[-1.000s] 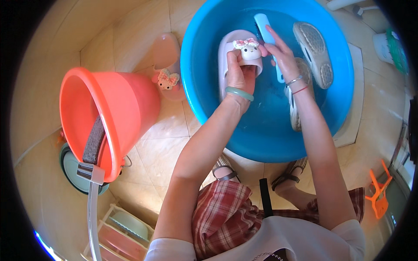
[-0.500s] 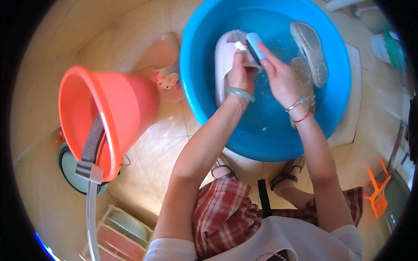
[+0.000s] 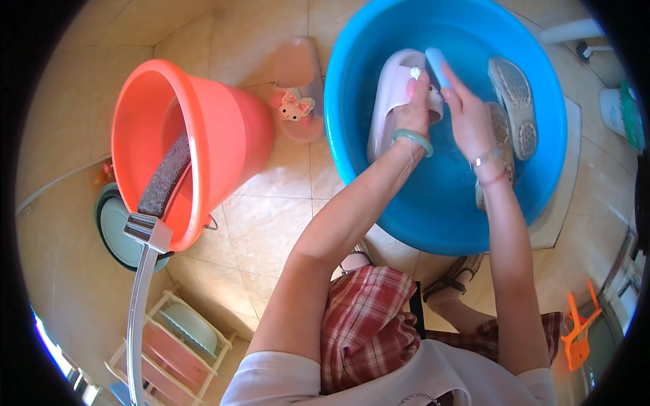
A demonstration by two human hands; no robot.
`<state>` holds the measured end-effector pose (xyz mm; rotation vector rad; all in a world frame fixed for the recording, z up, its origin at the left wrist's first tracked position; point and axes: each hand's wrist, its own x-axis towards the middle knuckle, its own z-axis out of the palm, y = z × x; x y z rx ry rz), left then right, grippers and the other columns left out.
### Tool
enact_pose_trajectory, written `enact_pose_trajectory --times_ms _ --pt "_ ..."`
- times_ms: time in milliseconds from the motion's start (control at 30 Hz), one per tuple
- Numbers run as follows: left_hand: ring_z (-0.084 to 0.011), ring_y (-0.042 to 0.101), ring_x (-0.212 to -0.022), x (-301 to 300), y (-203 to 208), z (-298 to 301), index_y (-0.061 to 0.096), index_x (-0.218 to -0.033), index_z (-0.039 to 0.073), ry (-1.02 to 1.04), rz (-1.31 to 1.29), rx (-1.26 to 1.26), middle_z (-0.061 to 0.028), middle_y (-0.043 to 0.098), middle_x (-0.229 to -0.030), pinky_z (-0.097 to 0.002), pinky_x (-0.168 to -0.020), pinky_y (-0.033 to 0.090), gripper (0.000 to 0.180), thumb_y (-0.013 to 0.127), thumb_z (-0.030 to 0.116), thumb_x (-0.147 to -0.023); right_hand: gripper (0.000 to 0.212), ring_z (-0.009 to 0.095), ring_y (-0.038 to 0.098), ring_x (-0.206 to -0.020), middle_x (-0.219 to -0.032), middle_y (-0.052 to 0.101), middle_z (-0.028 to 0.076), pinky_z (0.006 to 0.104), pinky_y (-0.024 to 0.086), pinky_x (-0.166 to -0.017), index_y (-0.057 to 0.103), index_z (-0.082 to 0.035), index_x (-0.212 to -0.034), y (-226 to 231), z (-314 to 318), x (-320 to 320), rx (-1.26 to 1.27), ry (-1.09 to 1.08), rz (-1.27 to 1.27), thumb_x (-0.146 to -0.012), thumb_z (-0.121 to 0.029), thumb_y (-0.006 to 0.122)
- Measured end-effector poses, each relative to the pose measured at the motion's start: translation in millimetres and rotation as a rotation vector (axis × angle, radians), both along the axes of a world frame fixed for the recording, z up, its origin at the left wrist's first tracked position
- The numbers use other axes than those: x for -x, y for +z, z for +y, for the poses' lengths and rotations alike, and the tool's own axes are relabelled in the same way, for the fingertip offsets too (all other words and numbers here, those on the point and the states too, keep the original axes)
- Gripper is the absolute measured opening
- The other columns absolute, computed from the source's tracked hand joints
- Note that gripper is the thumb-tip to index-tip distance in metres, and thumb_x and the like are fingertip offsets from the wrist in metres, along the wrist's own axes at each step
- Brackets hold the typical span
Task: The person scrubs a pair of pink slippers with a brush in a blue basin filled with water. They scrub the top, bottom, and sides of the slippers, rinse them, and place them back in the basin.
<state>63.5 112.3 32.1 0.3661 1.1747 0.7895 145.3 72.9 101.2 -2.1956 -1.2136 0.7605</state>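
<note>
My left hand [image 3: 414, 111], a green bangle at its wrist, grips a pale pink-white slipper [image 3: 384, 95] at its strap, thumb on top beside a small decoration. The slipper is inside a large blue basin [image 3: 433, 227] of water. My right hand [image 3: 469, 125] is closed on a light blue brush [image 3: 437, 65], held against or just over the slipper's right side. The brush is smeared by motion and its bristles are hidden. At the basin's right lie a pale shoe [image 3: 520, 105], sole up, and another shoe [image 3: 501, 132], partly behind my right wrist.
Left of the basin stands a pink slipper [image 3: 298, 68] with a bow-topped character. An orange-red bucket [image 3: 237, 135] with a grey sponge mop [image 3: 166, 179] leaning in it is farther left. A small rack [image 3: 203, 372] is at lower left, an orange plastic item [image 3: 577, 348] at lower right.
The whole view has shifted, moving the scene rightward. The brush has moved slightly toward the slipper's right edge, and the slipper has tilted a little, baring more of its strap decoration.
</note>
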Motion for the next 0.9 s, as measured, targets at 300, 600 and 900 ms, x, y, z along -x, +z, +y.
enact_pose_trajectory --times_ms 300,600,900 --pt "-0.0163 0.056 -0.081 -8.9 -7.8 -2.7 0.060 -0.115 0.005 0.042 -0.071 -0.013 -0.0060 0.063 -0.100 -0.0304 -0.055 0.045 0.051 0.067 0.047 -0.087 0.041 0.047 0.060 -0.090 -0.097 0.064 0.026 0.0507 0.049 -0.076 0.049 -0.026 -0.139 -12.4 6.0 -9.5 -0.023 -0.005 -0.018 -0.098 -0.028 0.049" --pt "-0.0204 0.060 -0.104 6.5 5.9 1.4 0.057 -0.121 0.007 -0.030 -0.221 0.114 -0.0087 0.064 -0.108 -0.0343 -0.086 0.049 0.048 0.057 0.047 -0.095 0.041 0.045 0.063 -0.083 -0.092 0.066 0.023 0.0515 0.050 -0.071 0.050 -0.030 -0.138 3.4 -10.5 10.3 -0.034 0.078 -0.102 -0.098 -0.026 0.051" --pt "-0.0213 0.058 -0.113 9.6 10.5 11.3 0.048 -0.132 0.012 -0.040 -0.461 0.002 -0.0081 0.060 -0.124 -0.0394 -0.099 0.045 0.053 0.056 0.048 -0.095 0.039 0.040 0.064 -0.083 -0.096 0.068 0.019 0.0460 0.051 -0.071 0.053 -0.031 -0.136 -14.8 -4.3 -33.6 -0.155 -0.169 -0.060 -0.097 -0.029 0.054"
